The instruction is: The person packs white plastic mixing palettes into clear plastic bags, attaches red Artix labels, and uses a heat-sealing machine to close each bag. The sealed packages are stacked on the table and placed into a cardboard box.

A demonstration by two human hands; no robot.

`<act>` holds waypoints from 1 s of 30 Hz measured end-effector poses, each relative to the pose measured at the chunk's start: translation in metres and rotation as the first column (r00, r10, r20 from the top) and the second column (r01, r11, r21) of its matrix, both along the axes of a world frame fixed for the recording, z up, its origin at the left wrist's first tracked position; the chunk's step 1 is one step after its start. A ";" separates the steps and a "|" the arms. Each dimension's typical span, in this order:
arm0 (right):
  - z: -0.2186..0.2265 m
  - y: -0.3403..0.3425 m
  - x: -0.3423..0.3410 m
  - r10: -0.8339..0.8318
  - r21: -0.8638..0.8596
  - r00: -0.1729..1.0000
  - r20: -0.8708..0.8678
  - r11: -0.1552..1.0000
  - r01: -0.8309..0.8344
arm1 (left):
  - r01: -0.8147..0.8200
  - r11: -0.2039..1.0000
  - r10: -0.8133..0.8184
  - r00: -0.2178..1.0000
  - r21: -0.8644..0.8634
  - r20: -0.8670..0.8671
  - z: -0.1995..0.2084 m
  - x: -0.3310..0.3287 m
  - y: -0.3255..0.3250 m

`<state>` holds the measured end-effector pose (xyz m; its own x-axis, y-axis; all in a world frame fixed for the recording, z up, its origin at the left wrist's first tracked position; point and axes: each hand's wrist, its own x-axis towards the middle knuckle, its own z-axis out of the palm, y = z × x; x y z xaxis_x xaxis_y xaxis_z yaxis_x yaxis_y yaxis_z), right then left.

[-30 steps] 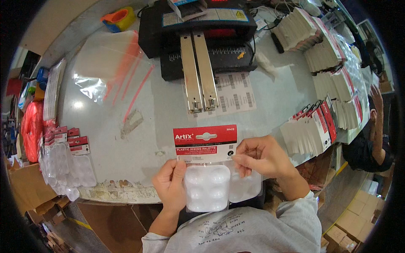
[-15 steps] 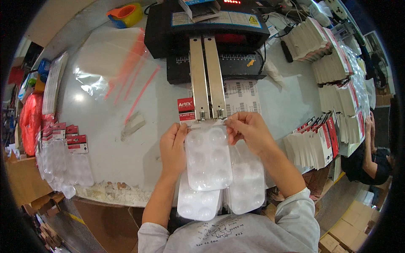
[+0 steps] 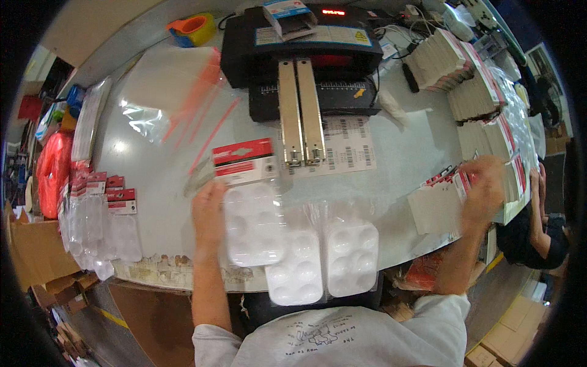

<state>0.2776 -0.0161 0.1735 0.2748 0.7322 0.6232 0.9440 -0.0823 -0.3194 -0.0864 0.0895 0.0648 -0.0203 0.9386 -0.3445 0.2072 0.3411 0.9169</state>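
Note:
My left hand [image 3: 210, 207] grips the edge of a bagged white paint palette [image 3: 254, 226] with round wells. A red-and-white header card [image 3: 244, 160] tops that bag, and the whole pack is held above the table, left of the two metal bars [image 3: 292, 116] of a black machine [image 3: 241, 52]. My right hand [image 3: 486, 191] is at the group of folded header cards [image 3: 435, 209] at the right; motion blurs its fingers, so its grip is unclear. Two more lots of bagged palettes, a left one [image 3: 295, 263] and a right one [image 3: 353, 257], lie at the near table edge.
Finished-looking carded packs [image 3: 119, 223] are heaped at the left edge. Clear bags with red strips [image 3: 165, 92] lie behind them. A tape dispenser [image 3: 192, 30] stands at the back. Tall card stacks [image 3: 443, 61] line the right side, where another person's arm [image 3: 537, 205] shows.
My left hand has moved the palette pack left, away from the metal bars, its red card now in full view. My right hand has left it and gone right to the folded cards.

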 end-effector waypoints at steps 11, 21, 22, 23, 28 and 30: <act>-0.031 -0.075 0.100 -0.226 -0.564 0.926 -0.303 0.826 0.017 | -0.121 0.991 0.105 0.963 0.051 0.249 -0.013 -0.043 -0.009; -0.015 -0.066 0.068 -0.219 -0.443 0.926 0.308 0.828 0.343 | -0.003 0.999 0.009 0.993 0.044 -0.119 -0.007 -0.070 0.000; -0.010 -0.060 0.052 -0.262 -0.341 0.793 0.549 0.797 0.499 | 0.011 1.000 -0.014 0.929 -0.009 -0.370 -0.005 -0.067 0.003; -0.007 -0.054 0.032 -0.246 -0.177 0.812 0.530 0.904 0.390 | 0.090 0.976 0.019 0.869 0.196 -0.495 -0.004 -0.060 0.003; -0.013 -0.006 -0.064 0.198 -0.231 0.980 -0.022 0.953 -0.198 | 0.347 0.760 0.196 0.684 0.550 -0.703 -0.009 -0.022 0.003; -0.019 0.011 -0.084 0.320 -0.217 0.942 -0.102 0.917 -0.335 | 0.259 0.804 0.296 0.606 0.535 -0.738 -0.015 -0.023 0.001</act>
<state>0.1939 -0.0052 0.1547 0.0285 0.9080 0.4180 0.9091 0.1503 -0.3884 -0.1091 0.0907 0.0501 -0.0280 0.9262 0.3760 0.9034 -0.1375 0.4061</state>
